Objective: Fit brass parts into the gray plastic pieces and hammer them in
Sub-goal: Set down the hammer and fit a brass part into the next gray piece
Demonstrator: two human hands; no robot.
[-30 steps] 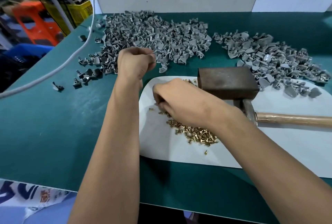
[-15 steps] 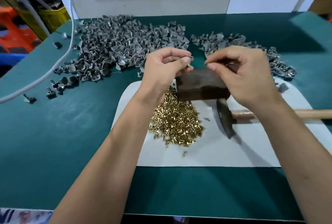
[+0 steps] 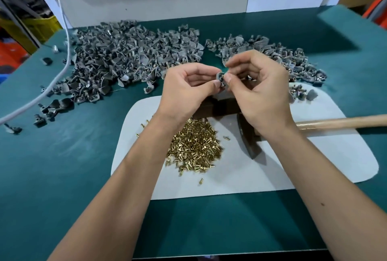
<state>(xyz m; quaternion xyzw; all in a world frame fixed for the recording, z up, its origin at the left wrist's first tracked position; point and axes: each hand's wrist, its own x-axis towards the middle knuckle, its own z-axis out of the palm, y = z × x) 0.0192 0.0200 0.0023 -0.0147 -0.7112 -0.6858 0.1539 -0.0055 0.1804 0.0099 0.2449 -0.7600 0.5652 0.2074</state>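
Green worktop [image 3: 62, 166]; we see both hands' fingers [image 3: 214, 84] pinching 1 gray piece [image 3: 220, 76] above the block [image 3: 222, 106], ready for hammering.

Workbench, teal-green mat top [image 3: 62, 166]. One white sheet [image 3: 240, 177] at centre. On the sheet: heap of brass parts [image 3: 194, 145], dark metal block [image 3: 222, 107] behind it, wooden-handled hammer [image 3: 335, 122] to its right. Beyond the sheet: large pile of gray plastic pieces [image 3: 125, 55] far left, smaller pile [image 3: 293, 57] far right. White cable [image 3: 41, 95] left of the sheet.
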